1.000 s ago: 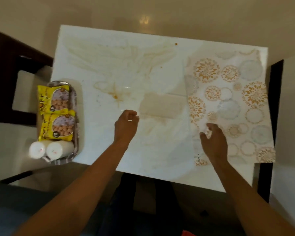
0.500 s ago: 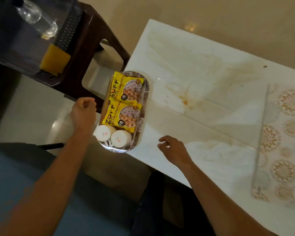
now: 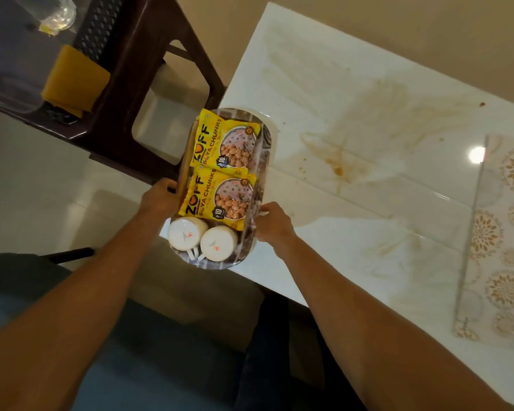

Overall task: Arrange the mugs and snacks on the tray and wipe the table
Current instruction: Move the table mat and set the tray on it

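The left hand grips the left long edge of the tray, its fingers curled round the rim and mostly hidden under it. The right hand holds the opposite long edge, fingers bent onto the rim beside the nearer packet; the fingertips are hard to make out against the glossy surface. Both forearms reach in from the bottom of the view.

The one oval tray sits at the left edge of the table, part of it overhanging past the edge. On it lie two yellow snack packets: the far packet and the near packet, the near one overlapping the far one's lower edge. Two white mugs stand upside down side by side at the tray's near end, touching: the left mug and the right mug, with their handles pointing toward the person.

The table top carries brownish smears and one darker orange spot. One patterned mat lies at the right, cut off by the frame edge. To the upper left stands one dark chair; beyond it, a yellow sponge rests on a dark surface, and a clear glass is cut off at the top, its contents unclear.
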